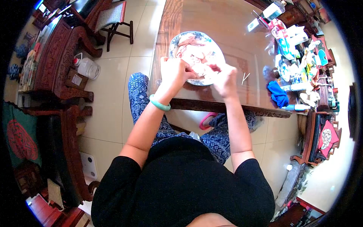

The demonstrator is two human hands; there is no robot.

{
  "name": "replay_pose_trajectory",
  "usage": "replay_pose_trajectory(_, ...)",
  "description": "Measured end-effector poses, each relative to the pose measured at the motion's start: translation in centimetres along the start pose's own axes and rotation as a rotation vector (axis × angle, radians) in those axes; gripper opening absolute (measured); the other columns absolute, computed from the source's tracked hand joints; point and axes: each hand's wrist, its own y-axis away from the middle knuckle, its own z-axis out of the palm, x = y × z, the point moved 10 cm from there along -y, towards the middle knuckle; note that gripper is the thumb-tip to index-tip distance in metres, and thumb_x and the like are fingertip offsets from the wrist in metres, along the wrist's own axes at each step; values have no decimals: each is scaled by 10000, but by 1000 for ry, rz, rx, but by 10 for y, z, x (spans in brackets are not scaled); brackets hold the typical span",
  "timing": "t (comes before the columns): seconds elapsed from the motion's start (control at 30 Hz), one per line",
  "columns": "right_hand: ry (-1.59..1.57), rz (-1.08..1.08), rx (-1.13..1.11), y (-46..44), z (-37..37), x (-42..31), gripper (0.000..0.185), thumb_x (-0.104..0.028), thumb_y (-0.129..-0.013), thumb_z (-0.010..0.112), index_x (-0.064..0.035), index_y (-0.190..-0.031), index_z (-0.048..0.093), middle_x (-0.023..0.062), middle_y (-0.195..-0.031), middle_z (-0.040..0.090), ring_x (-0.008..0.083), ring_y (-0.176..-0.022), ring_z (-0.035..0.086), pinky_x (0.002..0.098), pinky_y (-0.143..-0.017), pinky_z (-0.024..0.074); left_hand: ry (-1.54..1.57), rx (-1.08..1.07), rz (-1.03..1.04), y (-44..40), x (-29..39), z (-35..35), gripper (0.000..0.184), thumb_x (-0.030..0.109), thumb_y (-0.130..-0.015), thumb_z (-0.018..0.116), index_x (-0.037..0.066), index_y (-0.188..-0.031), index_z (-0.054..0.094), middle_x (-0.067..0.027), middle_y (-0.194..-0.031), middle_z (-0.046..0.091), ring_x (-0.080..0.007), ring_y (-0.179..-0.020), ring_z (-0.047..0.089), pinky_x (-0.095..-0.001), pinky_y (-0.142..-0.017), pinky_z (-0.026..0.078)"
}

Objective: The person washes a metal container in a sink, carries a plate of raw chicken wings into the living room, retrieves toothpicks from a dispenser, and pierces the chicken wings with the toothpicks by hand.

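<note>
A round plate with a blue-patterned rim (218,52) lies near the left side of the glass-topped table. Pale pink pieces that look like raw meat (191,51) are heaped on it, partly washed out by glare. At the plate's near left, my left hand (177,72) is closed, fingertips pinching the edge of a piece. Opposite it, my right hand (226,78) pinches at the near right of the same pale piece. The fingertips partly hide what lies between them. A green bangle (160,103) circles my left wrist.
Two thin white sticks (245,78) lie right of the plate. Along the table's right side are a blue cloth (278,94), a white bottle (274,10) and piled packets (289,41). A stool (113,20) and a plastic jug (88,68) stand at left.
</note>
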Motion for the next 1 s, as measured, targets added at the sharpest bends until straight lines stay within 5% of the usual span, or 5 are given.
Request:
replay_pose_trajectory(0.3,60,-53,-1,8,0,5,121,-26,-737,692,51,-816,644,109,-739,667,111,-669,626,243,-599,503,-11,-9,12,-1,-2,5,171,287,-585,772,150,-677,726,-31,-602,647,-157,-528,591,-346,-750,374)
replay_pose_trajectory(0.57,56,9,40,6,-7,11,184,-87,-703,728,42,-801,640,120,-698,656,118,-633,630,254,-572,495,-37,8,31,-1,2,1,129,273,-585,754,157,-622,712,-45,-574,624,-183,-550,556,-357,-773,290)
replay_pose_trajectory(1.0,53,62,-29,1,-3,5,158,-60,-705,714,46,-805,653,111,-673,656,100,-589,602,244,-557,489,-73,-2,33,0,-2,5,176,304,-584,770,159,-674,724,-13,-614,640,-154,-560,567,-346,-740,296)
